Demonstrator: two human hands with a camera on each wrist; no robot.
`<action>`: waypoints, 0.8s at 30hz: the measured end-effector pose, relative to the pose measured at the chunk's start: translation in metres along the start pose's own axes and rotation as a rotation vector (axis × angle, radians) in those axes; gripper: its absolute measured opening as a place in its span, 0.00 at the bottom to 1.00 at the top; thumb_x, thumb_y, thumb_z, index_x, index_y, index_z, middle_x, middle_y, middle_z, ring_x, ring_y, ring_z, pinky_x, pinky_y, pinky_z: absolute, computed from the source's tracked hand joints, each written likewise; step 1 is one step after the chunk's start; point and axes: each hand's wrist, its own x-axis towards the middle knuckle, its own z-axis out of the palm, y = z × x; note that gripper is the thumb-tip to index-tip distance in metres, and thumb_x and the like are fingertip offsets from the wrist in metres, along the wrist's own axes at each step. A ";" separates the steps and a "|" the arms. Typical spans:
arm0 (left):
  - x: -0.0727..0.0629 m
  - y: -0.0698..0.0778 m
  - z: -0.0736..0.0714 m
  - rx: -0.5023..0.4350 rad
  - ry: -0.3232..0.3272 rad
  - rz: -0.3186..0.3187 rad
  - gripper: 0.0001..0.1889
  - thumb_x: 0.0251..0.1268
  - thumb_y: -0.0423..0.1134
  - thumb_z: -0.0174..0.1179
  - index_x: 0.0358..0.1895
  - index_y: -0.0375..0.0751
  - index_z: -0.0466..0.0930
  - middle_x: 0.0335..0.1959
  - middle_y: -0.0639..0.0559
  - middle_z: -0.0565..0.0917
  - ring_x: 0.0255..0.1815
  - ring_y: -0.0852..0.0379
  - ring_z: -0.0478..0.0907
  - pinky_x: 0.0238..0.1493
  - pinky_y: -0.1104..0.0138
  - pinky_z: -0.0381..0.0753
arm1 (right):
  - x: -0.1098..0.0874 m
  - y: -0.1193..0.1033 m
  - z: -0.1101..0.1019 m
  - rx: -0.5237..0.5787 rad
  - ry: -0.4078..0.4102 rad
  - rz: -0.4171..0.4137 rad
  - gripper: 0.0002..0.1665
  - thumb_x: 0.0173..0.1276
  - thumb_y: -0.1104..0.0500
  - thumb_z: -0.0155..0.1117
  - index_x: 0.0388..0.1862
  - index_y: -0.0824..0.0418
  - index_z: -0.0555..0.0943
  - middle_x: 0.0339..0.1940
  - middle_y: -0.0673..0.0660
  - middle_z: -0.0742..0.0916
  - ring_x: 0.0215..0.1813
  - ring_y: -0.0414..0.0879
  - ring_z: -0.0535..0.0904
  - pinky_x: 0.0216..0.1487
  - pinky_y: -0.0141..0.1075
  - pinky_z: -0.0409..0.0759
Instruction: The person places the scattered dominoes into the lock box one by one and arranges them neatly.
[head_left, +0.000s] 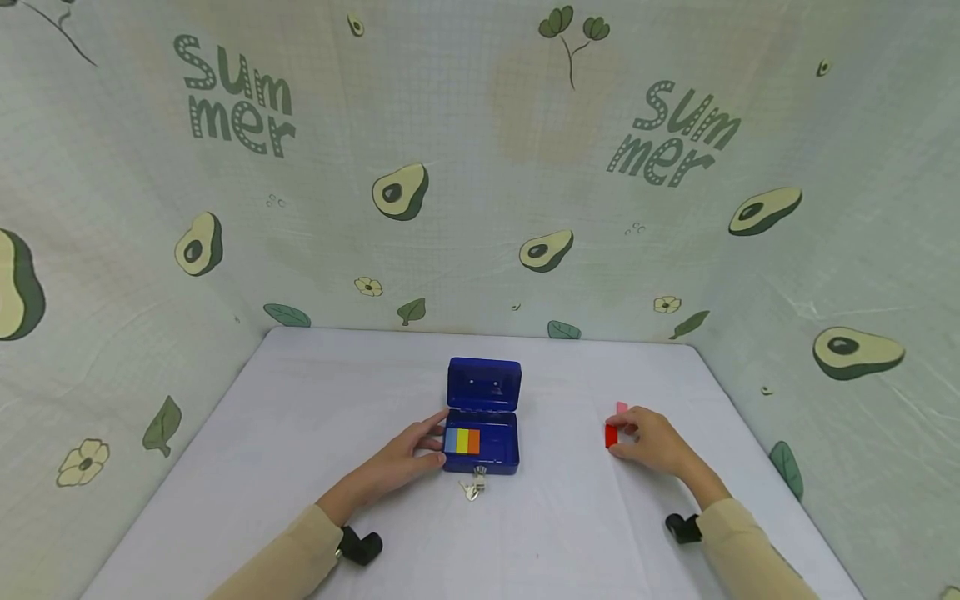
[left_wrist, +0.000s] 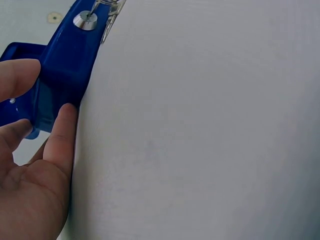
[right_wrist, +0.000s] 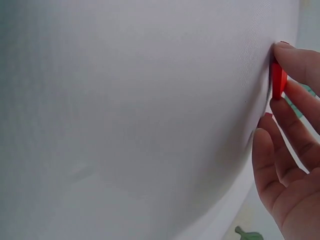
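A blue metal cash box (head_left: pixel 498 454) stands on the table with its lid (head_left: pixel 483 385) raised. On the left side inside it lie a light blue block (head_left: pixel 451 440), a yellow block (head_left: pixel 463 442) and an orange block (head_left: pixel 474 442), side by side. My left hand (head_left: pixel 399 460) rests along the box's left side, fingers extended and thumb at the front corner. To the right, my right hand (head_left: pixel 656 442) pinches a red block (head_left: pixel 611 436) between thumb and fingers, close to the table. Just behind that hand lies a pink block (head_left: pixel 622 407), partly hidden by the fingers.
Keys (head_left: pixel 472 490) hang from the lock at the box's front. White cloth covers the table (head_left: pixel 555 533). Behind it and at both sides hang printed curtains (head_left: pixel 465 275). A black wrist mount (head_left: pixel 362 547) sits on the left forearm, another mount (head_left: pixel 682 528) on the right.
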 end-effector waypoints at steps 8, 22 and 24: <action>0.000 -0.001 -0.001 0.015 0.000 -0.002 0.39 0.77 0.52 0.64 0.86 0.65 0.56 0.77 0.49 0.71 0.72 0.47 0.73 0.76 0.36 0.65 | 0.002 -0.007 -0.001 0.020 -0.005 -0.021 0.26 0.62 0.59 0.82 0.58 0.63 0.87 0.47 0.54 0.86 0.49 0.51 0.80 0.48 0.40 0.83; 0.000 0.001 -0.001 0.008 0.007 -0.010 0.40 0.76 0.52 0.66 0.85 0.66 0.57 0.77 0.49 0.72 0.71 0.48 0.74 0.76 0.36 0.65 | 0.006 -0.019 -0.003 0.007 -0.021 -0.038 0.25 0.62 0.59 0.83 0.58 0.60 0.87 0.51 0.55 0.86 0.52 0.52 0.81 0.50 0.44 0.85; 0.000 0.001 -0.001 0.009 0.005 -0.008 0.40 0.76 0.52 0.65 0.85 0.66 0.57 0.77 0.49 0.72 0.71 0.48 0.74 0.76 0.37 0.66 | 0.006 -0.022 -0.003 0.009 -0.019 -0.045 0.25 0.62 0.59 0.82 0.58 0.60 0.87 0.51 0.55 0.86 0.52 0.52 0.81 0.51 0.45 0.85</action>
